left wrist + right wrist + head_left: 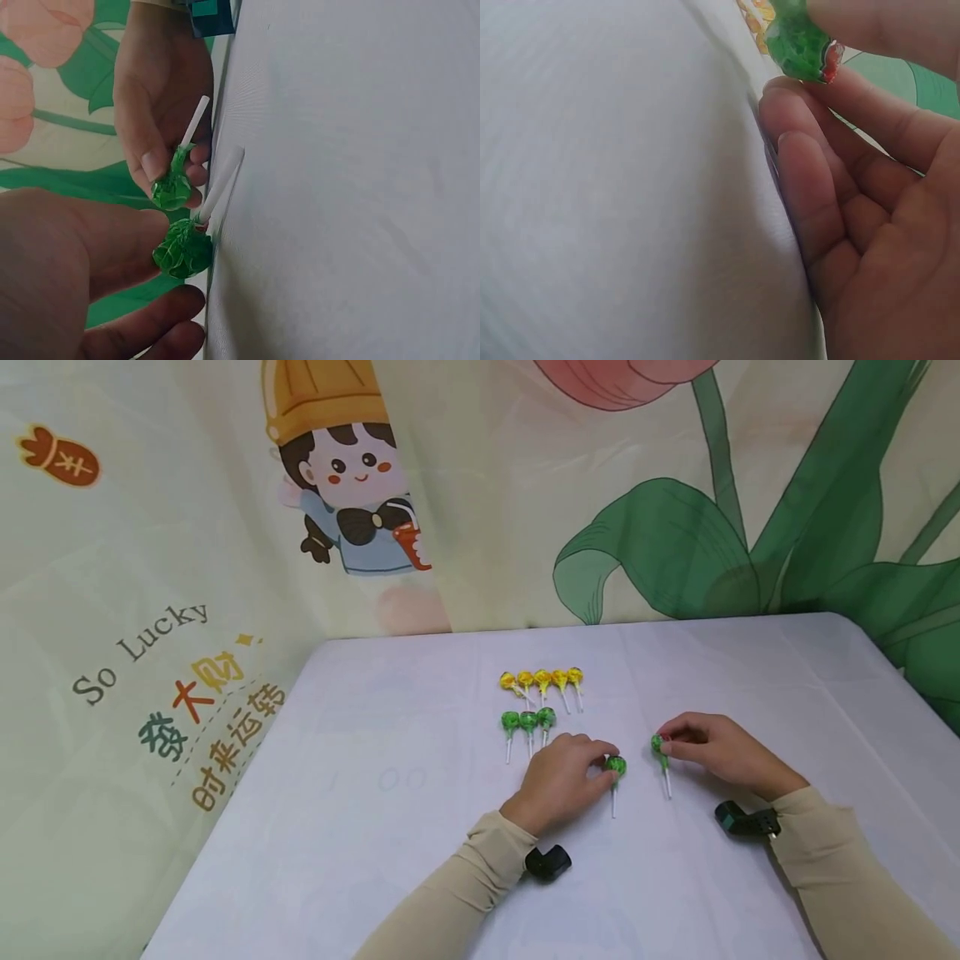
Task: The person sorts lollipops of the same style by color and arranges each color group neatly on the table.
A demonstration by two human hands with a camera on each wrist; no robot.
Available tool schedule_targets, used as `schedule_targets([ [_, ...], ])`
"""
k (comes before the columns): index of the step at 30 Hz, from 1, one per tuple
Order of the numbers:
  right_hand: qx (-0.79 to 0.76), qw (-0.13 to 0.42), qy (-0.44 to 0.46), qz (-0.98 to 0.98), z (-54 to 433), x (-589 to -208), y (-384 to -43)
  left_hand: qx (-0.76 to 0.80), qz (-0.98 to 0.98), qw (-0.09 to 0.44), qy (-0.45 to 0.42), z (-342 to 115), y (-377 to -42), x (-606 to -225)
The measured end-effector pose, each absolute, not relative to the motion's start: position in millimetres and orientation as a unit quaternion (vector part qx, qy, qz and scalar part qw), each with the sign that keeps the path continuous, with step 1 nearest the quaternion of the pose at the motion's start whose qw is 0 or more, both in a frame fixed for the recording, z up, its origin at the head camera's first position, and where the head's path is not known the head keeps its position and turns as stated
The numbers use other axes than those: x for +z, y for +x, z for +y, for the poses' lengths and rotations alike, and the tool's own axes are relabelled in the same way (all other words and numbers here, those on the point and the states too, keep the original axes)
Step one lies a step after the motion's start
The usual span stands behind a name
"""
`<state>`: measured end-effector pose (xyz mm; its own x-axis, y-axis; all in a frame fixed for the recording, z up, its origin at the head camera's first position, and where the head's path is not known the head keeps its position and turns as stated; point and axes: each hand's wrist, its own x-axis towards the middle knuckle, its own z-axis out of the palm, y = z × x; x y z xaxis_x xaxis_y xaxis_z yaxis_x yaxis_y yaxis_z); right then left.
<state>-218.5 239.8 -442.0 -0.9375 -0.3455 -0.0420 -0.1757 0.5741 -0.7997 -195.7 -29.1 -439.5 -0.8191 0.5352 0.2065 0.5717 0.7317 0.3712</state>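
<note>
My left hand point(566, 781) pinches a green-wrapped lollipop point(615, 766) between thumb and forefinger, its white stick pointing toward me. In the left wrist view that lollipop's head point(184, 249) is close beside the white table surface. To the right, my right hand point(708, 747) holds a second green lollipop point(657, 744) by its head, stick downward. A red patch shows on that wrapper point(802, 49) in the right wrist view. Beyond my left hand, three green lollipops point(528, 721) lie side by side, the right one's stick partly hidden by the hand.
Behind the green ones, a row of several yellow lollipops point(542, 678) lies on the white-covered table point(360, 718). A printed cloth backdrop point(495, 485) hangs along the far edge. Dark wrist cameras point(549, 863) are worn at both cuffs, low over the table.
</note>
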Motion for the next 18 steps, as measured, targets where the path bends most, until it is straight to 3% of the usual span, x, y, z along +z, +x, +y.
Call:
schedule_targets([
  [11, -0.440, 0.094, -0.146, 0.881, 240, -442, -219, -0.226, -0.936, 0.051, -0.265, -24, -190, -439],
  [18, -0.439, 0.092, -0.143, 0.883, 241, -445, -220, -0.169, -0.949, 0.086, -0.251, -16, -185, -439],
])
